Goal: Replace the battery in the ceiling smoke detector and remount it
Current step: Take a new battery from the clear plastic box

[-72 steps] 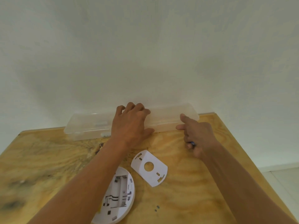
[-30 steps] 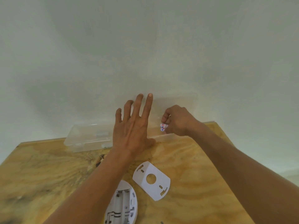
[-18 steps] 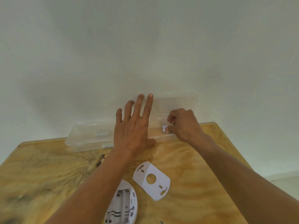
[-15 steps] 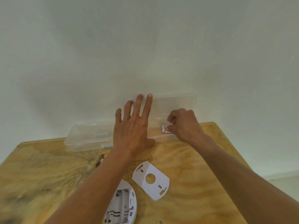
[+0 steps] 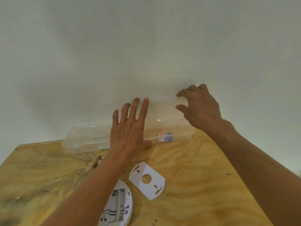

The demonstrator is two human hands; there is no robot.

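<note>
While battery (image 5: 165, 137) lies in clear box (image 5: 84, 141), right hand (image 5: 199, 108) hovers above, spread, empty.

Left hand (image 5: 128, 132), right hand (image 5: 201, 108): bare, seemingly ringless; forearms unsleeved.

Hidden, cropped and unreadable parts on the plywood table

The left hand (image 5: 128, 129) lies flat across the middle of the clear plastic box (image 5: 84, 139), hiding that stretch of its near wall and whatever sits behind it. The right hand (image 5: 200, 108) covers the far right corner of the raised lid (image 5: 162, 111), whose see-through edges fade into the wall. The battery (image 5: 165, 137) lies inside the box; its label print is too small to read. The smoke detector (image 5: 118, 207) is cut off by the bottom edge and partly hidden under the left forearm. Small dark specks (image 5: 154, 221) near the bottom edge are too tiny to identify.
</note>
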